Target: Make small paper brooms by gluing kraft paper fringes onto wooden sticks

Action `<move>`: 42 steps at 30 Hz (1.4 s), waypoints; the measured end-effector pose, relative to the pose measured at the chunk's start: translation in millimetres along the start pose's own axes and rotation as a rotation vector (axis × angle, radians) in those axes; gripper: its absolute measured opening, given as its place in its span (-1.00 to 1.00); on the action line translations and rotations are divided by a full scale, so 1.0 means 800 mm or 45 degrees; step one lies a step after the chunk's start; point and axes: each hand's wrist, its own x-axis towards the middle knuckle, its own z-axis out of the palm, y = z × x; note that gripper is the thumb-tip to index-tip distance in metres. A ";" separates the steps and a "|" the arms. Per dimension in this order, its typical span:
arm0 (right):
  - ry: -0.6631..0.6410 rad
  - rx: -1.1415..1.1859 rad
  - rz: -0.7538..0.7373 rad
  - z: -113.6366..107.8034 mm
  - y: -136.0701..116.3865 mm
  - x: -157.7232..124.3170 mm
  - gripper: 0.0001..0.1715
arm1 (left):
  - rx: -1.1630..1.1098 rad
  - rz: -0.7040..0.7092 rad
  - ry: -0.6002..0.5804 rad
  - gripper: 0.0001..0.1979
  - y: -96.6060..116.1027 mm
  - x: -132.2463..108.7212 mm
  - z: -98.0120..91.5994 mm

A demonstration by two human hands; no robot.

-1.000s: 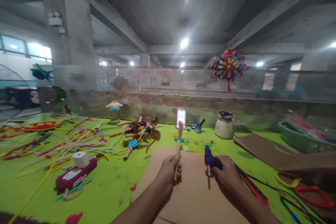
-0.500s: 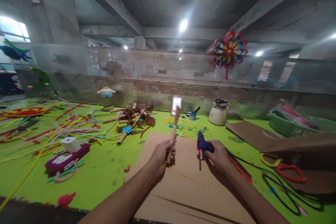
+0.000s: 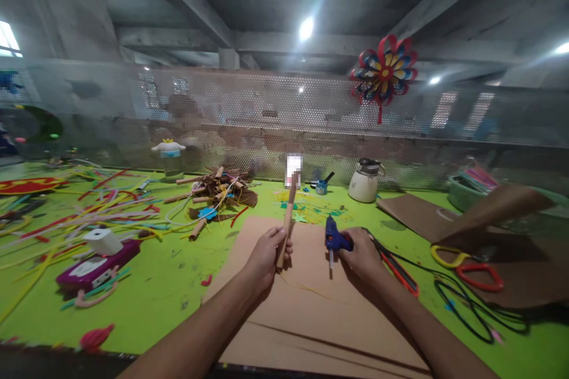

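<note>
Head view, left fingers point(image 3: 279, 244) gripping stick point(image 3: 288, 216), right fingers point(image 3: 352, 247) gripping glue gun point(image 3: 333, 240), purple box point(image 3: 95, 266) label too blurred

ceiling beams point(image 3: 195, 9) grey concrete | lamp point(image 3: 306, 28) lit | mesh screen point(image 3: 249, 100) behind green table point(image 3: 178, 275) | window point(image 3: 5, 38) far left

At a green craft table point(image 3: 178, 284), we hold a brown paper roll point(image 3: 287, 222) upright in our left hand point(image 3: 265, 253) while our right hand point(image 3: 362, 251) grips a blue glue gun point(image 3: 333, 241), nozzle pointing down over a cardboard sheet point(image 3: 302, 314). Far left lie scattered colored strips point(image 3: 89, 213) (a purple box point(image 3: 95, 266) sits nearer); a white kettle point(image 3: 364, 182) stands far right, below a paper pinwheel point(image 3: 383, 71) on the mesh.
</note>
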 end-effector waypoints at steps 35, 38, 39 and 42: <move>0.252 0.000 -0.410 -0.035 -0.053 -0.026 -0.65 | -0.184 -0.193 -0.028 -0.80 0.008 -0.002 0.001; 0.228 -0.027 -0.468 -0.041 -0.060 -0.029 -0.69 | -0.214 -0.224 -0.037 -0.82 0.007 0.001 -0.001; 0.213 -0.039 -0.468 -0.042 -0.061 -0.029 -0.71 | -0.224 -0.230 -0.039 -0.82 0.007 0.001 -0.001; 0.187 -0.055 -0.419 -0.043 -0.060 -0.028 -0.77 | -0.256 -0.244 -0.045 -0.81 0.007 0.003 -0.003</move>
